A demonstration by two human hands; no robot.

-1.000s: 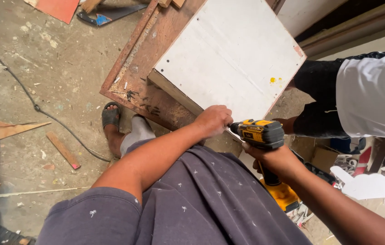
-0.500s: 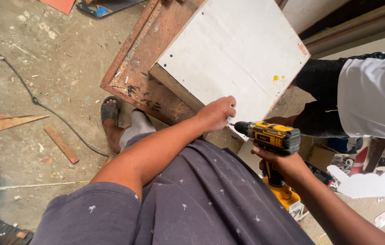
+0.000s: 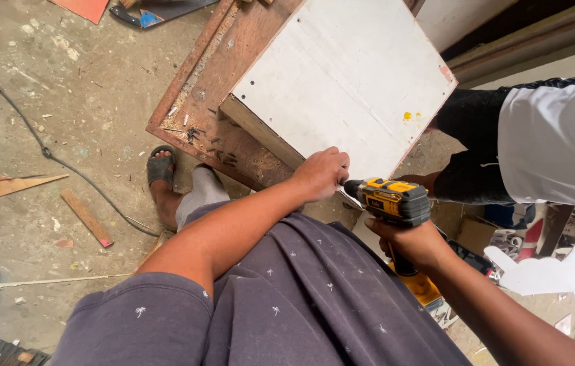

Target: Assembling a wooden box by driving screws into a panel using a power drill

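White board panel (image 3: 348, 81), upper centre, on brown worktop (image 3: 209, 88). Left hand (image 3: 321, 173) closed, pinching at panel's near edge. Right hand (image 3: 413, 244) gripping yellow cordless drill (image 3: 392, 200), bit at edge; fastening apparently under way, not finished.

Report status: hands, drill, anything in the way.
Right hand grips yellow drill. Left hand at the white panel edge, by the drill tip. Second person close beside the panel.

A black cable (image 3: 43, 150) snakes across the dusty concrete floor (image 3: 97, 88). Just right of it lies a short wood strip (image 3: 86, 217); left, a triangular offcut (image 3: 9, 181). Well right, another person's white shirt (image 3: 559, 142) shows, above possibly a white cutout (image 3: 538, 271).
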